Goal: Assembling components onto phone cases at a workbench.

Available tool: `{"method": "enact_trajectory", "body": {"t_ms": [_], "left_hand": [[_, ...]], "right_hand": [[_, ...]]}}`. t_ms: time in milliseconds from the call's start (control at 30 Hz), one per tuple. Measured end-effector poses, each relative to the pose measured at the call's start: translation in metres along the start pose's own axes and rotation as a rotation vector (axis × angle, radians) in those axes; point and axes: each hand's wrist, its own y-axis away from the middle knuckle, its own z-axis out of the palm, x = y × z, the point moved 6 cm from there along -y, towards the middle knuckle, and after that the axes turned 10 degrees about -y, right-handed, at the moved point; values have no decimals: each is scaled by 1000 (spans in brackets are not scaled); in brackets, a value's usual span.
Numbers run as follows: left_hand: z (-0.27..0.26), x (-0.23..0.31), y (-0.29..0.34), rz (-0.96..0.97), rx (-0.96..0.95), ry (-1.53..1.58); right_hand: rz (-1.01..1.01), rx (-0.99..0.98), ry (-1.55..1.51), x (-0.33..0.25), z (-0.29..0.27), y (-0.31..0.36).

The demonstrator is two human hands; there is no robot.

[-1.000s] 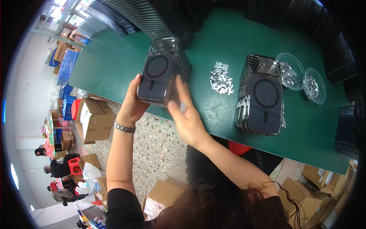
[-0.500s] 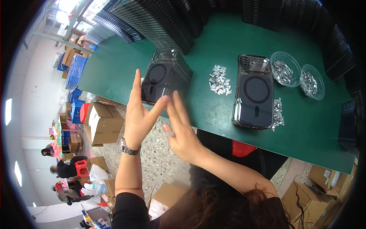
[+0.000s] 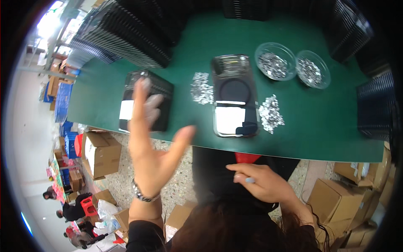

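My left hand (image 3: 153, 157), wearing a metal watch, is raised with fingers and thumb spread, slightly blurred. Its fingertips overlap the view of a stack of dark translucent phone cases (image 3: 163, 94) at the table's left; whether they touch it I cannot tell. Nearer my lap, my right hand (image 3: 266, 182) is below the table edge. Its index finger reaches out, the other fingers are partly bent, and a pale blue band circles one finger. Nothing shows in it. Mid-table lies a phone case (image 3: 235, 92) with a ring on its back, bright with reflection.
Small silver pieces form one pile (image 3: 202, 88) left of the middle case and another pile (image 3: 271, 114) right of it. Two clear plastic bowls (image 3: 259, 67) hold more. Tall stacks of dark cases (image 3: 126, 33) line the green table (image 3: 310, 138). Cardboard boxes (image 3: 103, 153) stand on the floor.
My hands have parted: the right drew back, right and down toward my lap, while the left stays by the left stack, its fingers now over it. The whole view has shifted.
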Motion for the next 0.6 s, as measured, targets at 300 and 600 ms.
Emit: {"method": "enact_trajectory", "body": {"t_ms": [300,600], "left_hand": [[99,75,-80,361,-208,-692],[5,19,-75,-111,-141,338]], "right_hand": [[60,548,175,-13,-83,68],[-84,751,573,-15,-130,18]]}}
